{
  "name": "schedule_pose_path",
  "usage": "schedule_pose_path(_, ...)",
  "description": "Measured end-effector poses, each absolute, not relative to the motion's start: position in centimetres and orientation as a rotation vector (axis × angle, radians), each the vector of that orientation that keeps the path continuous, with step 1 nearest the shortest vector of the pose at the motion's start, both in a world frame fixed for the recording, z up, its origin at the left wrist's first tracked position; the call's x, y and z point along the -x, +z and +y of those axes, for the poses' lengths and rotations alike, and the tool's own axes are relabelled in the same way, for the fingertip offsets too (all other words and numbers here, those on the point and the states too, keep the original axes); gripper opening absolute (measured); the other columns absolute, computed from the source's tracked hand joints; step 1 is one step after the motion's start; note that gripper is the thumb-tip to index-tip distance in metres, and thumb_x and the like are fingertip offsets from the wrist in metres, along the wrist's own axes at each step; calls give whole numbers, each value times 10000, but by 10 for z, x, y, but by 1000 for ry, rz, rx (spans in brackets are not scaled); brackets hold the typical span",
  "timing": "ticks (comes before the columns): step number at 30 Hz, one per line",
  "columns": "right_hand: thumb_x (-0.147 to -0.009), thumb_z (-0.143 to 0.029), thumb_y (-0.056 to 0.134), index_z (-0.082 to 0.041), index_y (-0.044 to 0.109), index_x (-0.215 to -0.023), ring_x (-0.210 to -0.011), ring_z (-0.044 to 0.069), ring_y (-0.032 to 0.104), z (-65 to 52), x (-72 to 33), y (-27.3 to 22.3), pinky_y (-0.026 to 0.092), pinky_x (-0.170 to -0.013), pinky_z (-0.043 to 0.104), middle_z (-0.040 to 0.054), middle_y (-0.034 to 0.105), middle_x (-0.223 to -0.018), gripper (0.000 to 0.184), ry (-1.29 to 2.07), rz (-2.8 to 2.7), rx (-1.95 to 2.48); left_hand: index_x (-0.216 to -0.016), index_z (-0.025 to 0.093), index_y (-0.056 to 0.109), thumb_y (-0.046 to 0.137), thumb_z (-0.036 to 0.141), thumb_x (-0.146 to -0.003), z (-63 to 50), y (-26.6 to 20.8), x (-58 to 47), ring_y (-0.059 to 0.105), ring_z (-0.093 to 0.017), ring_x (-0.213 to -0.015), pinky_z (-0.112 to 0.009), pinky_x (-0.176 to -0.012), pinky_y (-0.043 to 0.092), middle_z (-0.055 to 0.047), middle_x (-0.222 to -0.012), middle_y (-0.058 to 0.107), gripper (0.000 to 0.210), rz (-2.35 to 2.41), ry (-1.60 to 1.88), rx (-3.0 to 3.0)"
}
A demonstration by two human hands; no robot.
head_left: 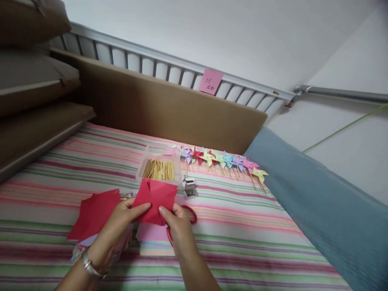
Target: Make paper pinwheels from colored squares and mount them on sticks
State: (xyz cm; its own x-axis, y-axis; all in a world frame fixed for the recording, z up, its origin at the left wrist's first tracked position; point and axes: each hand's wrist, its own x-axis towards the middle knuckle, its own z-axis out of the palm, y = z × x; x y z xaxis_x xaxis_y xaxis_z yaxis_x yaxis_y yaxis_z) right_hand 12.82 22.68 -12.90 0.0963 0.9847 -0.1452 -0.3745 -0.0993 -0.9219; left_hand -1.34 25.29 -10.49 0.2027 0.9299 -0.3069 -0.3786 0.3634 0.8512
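A red paper square (pixel 156 198) with slits cut in from its corners is held up between both hands. My left hand (pixel 129 214) pinches its left edge, thumb on top. On the right edge my right hand (pixel 177 222) grips it the same way. Red-handled scissors (pixel 191 214) lie partly hidden behind my right hand. Under the held square rests a stack of pastel paper (pixel 154 238). More red paper (pixel 95 214) lies on a pile to the left, beside my left forearm.
Behind the hands stand a clear plastic box (pixel 145 155) of wooden sticks (pixel 160 169) and a small open box of metal pins (pixel 190 190). Finished paper pinwheels (pixel 209 157) lie in a row. A cardboard panel (pixel 163 107) leans against the radiator; brown packages (pixel 36 76) rise at left.
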Motion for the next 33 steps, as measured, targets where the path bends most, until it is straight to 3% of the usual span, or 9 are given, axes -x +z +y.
schedule_pose_path(7, -731, -369, 727, -139, 700, -756, -558, 113, 510, 226, -135, -131, 391, -547, 223, -9, 623, -604, 234, 1326, -893, 1153, -678, 148, 751, 843, 335, -567, 253, -109, 24, 640, -175, -612, -246, -616, 487, -50, -638, 732, 236, 999, 1039, -751)
schedule_pose_path(10, -716, -356, 740, -143, 684, -752, -516, 92, 475, 228, -136, -131, 357, -496, 202, -17, 614, -605, 223, 1299, -841, 1161, -705, 151, 752, 835, 332, -586, 253, -109, 24, 641, -171, -619, -239, -615, 487, -48, -650, 734, 232, 985, 1068, -758)
schedule_pose_path(14, -693, -371, 764, -188, 684, -933, -585, 118, 559, 232, -137, -125, 414, -525, 216, 12, 696, -793, 312, 1224, -711, 1111, -774, 151, 762, 843, 324, -574, 252, -109, 28, 658, -185, -671, -243, -640, 499, -67, -726, 753, 276, 995, 1086, -757)
schedule_pose_path(19, -651, -401, 802, -173, 694, -893, -503, 100, 530, 233, -142, -114, 397, -503, 205, -19, 642, -608, 350, 1287, -609, 988, -765, 156, 756, 831, 348, -598, 251, -111, 36, 617, -156, -541, -222, -524, 467, -54, -661, 735, 266, 1006, 964, -802)
schedule_pose_path(23, -610, -398, 833, -181, 690, -859, -499, 94, 530, 232, -141, -108, 402, -510, 206, -17, 655, -628, 360, 1370, -513, 906, -725, 163, 755, 844, 342, -575, 251, -110, 35, 575, -139, -473, -219, -471, 443, -45, -620, 719, 250, 984, 939, -802)
schedule_pose_path(27, -581, -377, 853, -187, 689, -826, -541, 103, 548, 232, -141, -105, 421, -526, 211, -12, 673, -678, 351, 1410, -457, 822, -759, 163, 775, 860, 305, -554, 252, -108, 33, 627, -164, -554, -222, -526, 477, -71, -672, 742, 264, 944, 898, -776)
schedule_pose_path(30, -584, -365, 853, -183, 685, -804, -518, 93, 529, 232, -143, -103, 400, -502, 197, -25, 654, -639, 331, 1452, -438, 806, -820, 168, 782, 855, 286, -570, 252, -109, 34, 672, -192, -659, -249, -635, 518, -89, -753, 760, 286, 930, 882, -781)
schedule_pose_path(33, -593, -333, 845, -166, 670, -752, -475, 80, 504, 230, -149, -101, 359, -460, 181, -35, 619, -572, 290, 1506, -451, 833, -811, 172, 784, 857, 284, -565, 251, -108, 37, 675, -195, -661, -249, -638, 518, -84, -735, 758, 280, 943, 866, -797)
